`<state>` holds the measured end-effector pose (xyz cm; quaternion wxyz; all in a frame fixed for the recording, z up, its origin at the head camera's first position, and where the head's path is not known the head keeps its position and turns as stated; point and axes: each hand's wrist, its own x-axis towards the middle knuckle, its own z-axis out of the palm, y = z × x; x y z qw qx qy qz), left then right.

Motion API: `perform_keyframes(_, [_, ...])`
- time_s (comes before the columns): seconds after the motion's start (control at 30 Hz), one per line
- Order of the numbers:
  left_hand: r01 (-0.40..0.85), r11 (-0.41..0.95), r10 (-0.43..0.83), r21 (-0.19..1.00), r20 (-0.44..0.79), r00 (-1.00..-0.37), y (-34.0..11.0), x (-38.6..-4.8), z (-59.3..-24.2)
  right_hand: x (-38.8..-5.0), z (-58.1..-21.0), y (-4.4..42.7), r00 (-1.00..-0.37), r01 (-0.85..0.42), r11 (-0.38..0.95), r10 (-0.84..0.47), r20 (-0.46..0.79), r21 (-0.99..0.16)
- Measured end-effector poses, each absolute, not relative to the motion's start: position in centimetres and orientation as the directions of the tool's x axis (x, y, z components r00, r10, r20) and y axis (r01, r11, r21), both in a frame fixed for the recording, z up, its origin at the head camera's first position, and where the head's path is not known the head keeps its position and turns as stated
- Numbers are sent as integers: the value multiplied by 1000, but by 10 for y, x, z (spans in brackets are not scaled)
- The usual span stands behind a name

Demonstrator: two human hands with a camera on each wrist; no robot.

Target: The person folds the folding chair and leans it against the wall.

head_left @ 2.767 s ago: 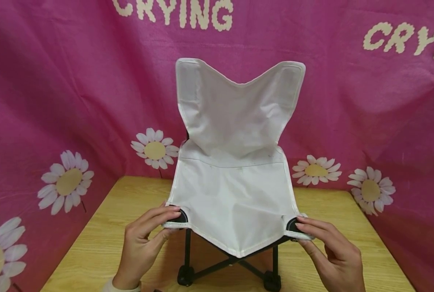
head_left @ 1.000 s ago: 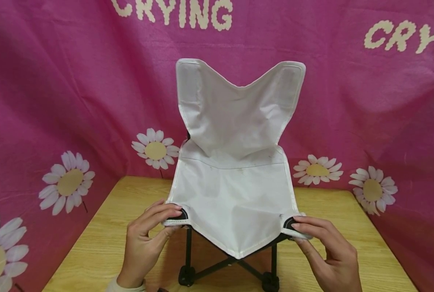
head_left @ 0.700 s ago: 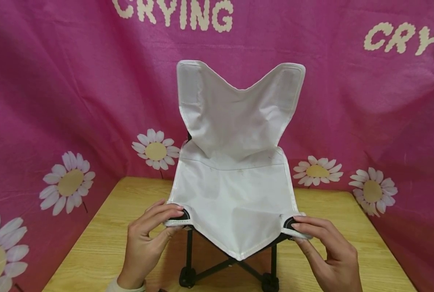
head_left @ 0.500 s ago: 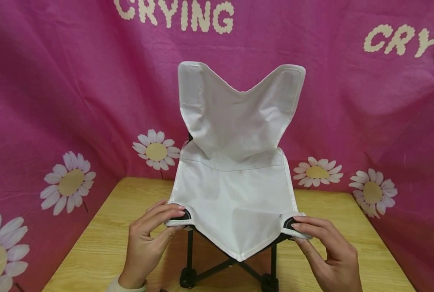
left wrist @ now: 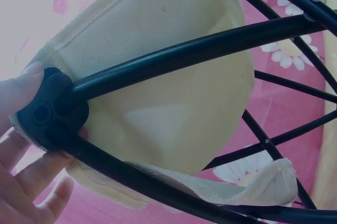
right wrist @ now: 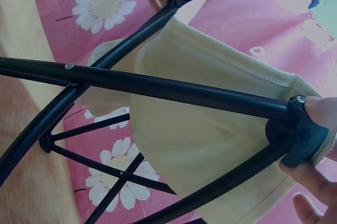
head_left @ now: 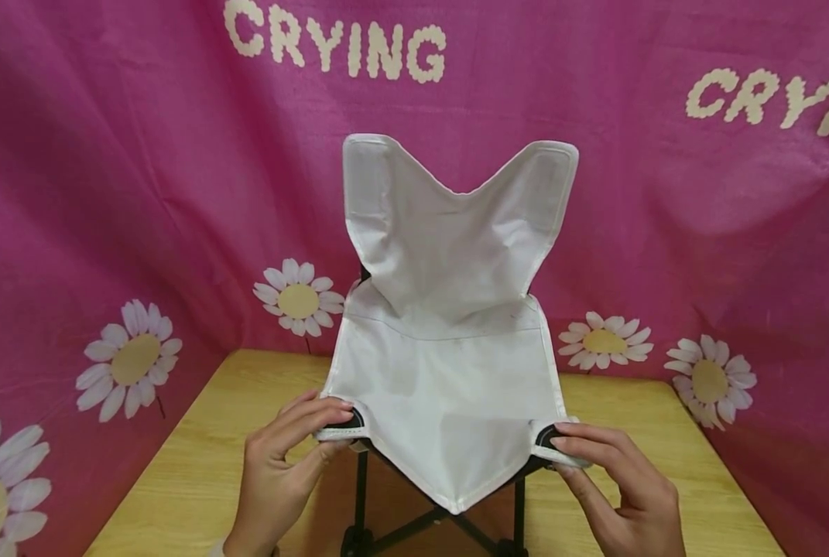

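A small folding chair [head_left: 449, 387] with a white fabric seat and back stands unfolded on crossed black tubes. My left hand [head_left: 278, 464] pinches the seat's front left corner, fingers on top over the black patch and thumb below. At the front right corner, my right hand [head_left: 623, 480] does the same. From beneath, the left wrist view shows a black plastic joint [left wrist: 52, 109] with two tubes between thumb and fingers. The right wrist view has a matching joint [right wrist: 297, 132] in the right hand's grasp. The chair's rear feet are hidden in the head view.
The chair stands on a light wooden table [head_left: 198, 449]. Behind and on both sides hangs a pink curtain [head_left: 630, 232] printed with daisies and cream lettering. The curtain meets the table's back edge close behind the chair.
Chair, table and curtain all sit slightly lower in the head view, as the camera has tilted up. Both hands keep hold of the front corners, the right a little further in than at first.
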<state>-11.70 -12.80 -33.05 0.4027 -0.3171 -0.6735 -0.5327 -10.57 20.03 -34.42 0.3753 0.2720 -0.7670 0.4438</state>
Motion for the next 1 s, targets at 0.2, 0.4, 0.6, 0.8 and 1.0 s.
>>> perform_keyframes(0.2, [864,220,-5,454,886,-464,-127,-119,-328,-108,-342,201,-556,-764,450,-96,826,-462])
perform_keyframes(0.4, [862,226,-3,454,885,-465,-127,-118,-329,-105,-340,200,-608,-716,494,-92,789,-494])
perform_keyframes(0.6, [850,239,0,470,875,-484,-124,-117,-326,-106,-338,199,-603,-713,507,-89,793,-485])
perform_keyframes(0.8, [845,253,-1,471,874,-487,-123,-118,-327,-106,-336,198,-600,-712,509,-82,796,-484])
perform_keyframes(1.0, [844,254,1,472,872,-489,-122,-120,-331,-104,-335,197,-613,-696,517,-66,787,-498])
